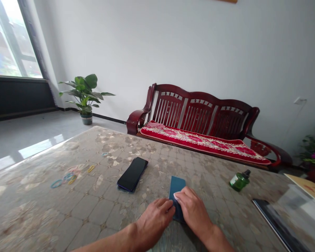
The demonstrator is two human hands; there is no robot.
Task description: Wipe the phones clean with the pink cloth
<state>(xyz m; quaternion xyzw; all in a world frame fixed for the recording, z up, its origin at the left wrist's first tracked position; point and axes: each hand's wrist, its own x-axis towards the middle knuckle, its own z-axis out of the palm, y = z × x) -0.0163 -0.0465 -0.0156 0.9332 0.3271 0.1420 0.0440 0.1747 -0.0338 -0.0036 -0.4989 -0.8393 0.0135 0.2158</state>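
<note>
A flat blue rectangular piece, phone-sized [177, 184], lies on the patterned tablecloth [94, 199] in front of me; its near part is covered by my hands. My left hand [157, 217] is closed at its left edge, fingers curled and steadying it. On top of it rests my right hand [193, 210], closed with the fingertips pressing a small white cloth or wipe [175, 196] against the blue surface. Most of the white piece is hidden under the fingers. To the left lies a dark-screened phone [132, 174].
Blue and yellow elastic bands [56, 183] lie scattered at the left. A green bottle with a black top [240, 180] is on the right, near a long dark flat object [273, 220] and a clear-sided box [304, 203]. A wooden bench [186, 112] stands beyond the table.
</note>
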